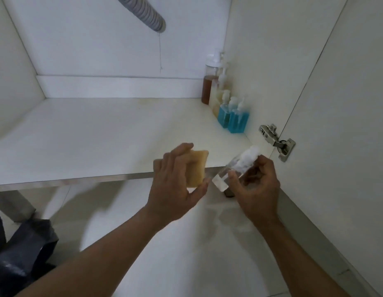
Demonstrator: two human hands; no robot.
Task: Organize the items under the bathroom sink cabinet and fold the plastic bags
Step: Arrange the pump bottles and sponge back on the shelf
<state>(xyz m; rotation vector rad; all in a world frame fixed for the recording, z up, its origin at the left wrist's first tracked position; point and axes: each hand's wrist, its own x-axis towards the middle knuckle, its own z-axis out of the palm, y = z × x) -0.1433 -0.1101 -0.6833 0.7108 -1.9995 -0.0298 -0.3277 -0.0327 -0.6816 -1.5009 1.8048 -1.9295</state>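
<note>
Fingers of the left hand (175,181) clamp a yellowish bottle (196,168); the right hand (256,185) grips a clear bottle (235,168) before the cabinet shelf (100,136).

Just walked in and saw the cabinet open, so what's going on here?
A person is sorting bottles under the sink. The left hand holds a yellowish bottle, the right hand a clear bottle, both at the shelf's front edge. Other pump bottles already line the right wall.
</note>
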